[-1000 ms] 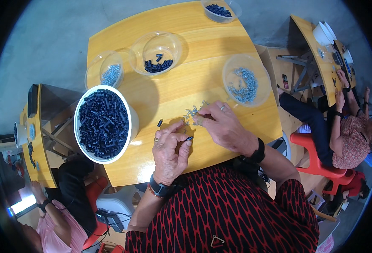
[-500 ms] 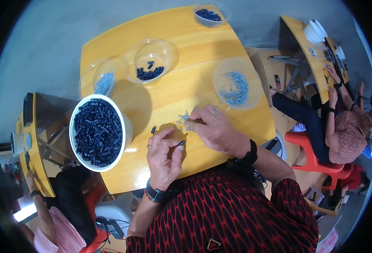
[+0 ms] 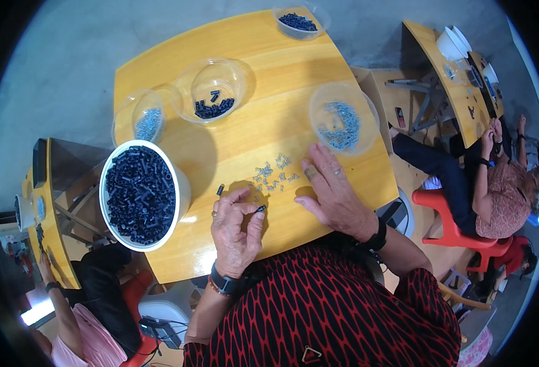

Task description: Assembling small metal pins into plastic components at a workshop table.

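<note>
My left hand (image 3: 238, 229) is closed in a pinch on a small black plastic tube (image 3: 261, 208) near the table's front edge. Just right of it, my right hand (image 3: 337, 194) is open, fingers spread and pointing away from me, apparently with nothing in it. Between and beyond the hands lies a loose scatter of small silvery metal pieces, perhaps screws (image 3: 267, 176). Another short black tube (image 3: 220, 189) lies alone beyond my left fingers. Left of my left hand stands a white bucket (image 3: 184, 192) full of black tubes (image 3: 140, 194).
On the yellow wooden table (image 3: 178, 58), a clear tub (image 3: 225, 68) holds black pieces. Clear containers with silvery pieces (image 3: 148, 124) stand at left and right. A bowl of dark pieces (image 3: 298, 22) sits at the far edge. People work at neighbouring tables, near a red chair (image 3: 450, 220).
My right hand has moved right, away from the silvery pieces, and its fingers have spread. More of the scatter shows. My left hand keeps its pinch, nearly in place.
</note>
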Demonstrator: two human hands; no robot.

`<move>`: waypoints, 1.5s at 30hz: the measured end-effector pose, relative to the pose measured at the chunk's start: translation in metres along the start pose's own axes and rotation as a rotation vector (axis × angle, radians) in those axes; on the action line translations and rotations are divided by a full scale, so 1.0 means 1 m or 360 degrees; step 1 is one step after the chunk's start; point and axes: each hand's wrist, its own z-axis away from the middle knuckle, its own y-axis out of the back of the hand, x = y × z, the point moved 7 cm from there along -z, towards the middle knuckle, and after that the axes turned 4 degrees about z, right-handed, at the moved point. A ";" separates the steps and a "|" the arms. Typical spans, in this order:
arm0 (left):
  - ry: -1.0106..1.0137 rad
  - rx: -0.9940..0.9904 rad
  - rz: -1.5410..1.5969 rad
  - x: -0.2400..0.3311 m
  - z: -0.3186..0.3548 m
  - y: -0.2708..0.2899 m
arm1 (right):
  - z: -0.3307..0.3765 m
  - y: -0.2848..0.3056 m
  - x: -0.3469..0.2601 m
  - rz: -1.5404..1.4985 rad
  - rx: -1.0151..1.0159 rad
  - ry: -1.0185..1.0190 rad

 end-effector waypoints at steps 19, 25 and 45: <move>0.0000 0.0020 0.0006 0.003 -0.001 0.001 | -0.017 -0.007 0.013 -0.0741 0.0046 -0.0167; -0.0006 0.0025 0.0009 0.001 -0.001 0.001 | -0.020 -0.011 -0.003 -0.0266 0.0062 0.0067; -0.0018 0.0020 -0.0017 0.003 -0.001 0.001 | -0.017 -0.007 -0.002 -0.0265 0.0104 0.0123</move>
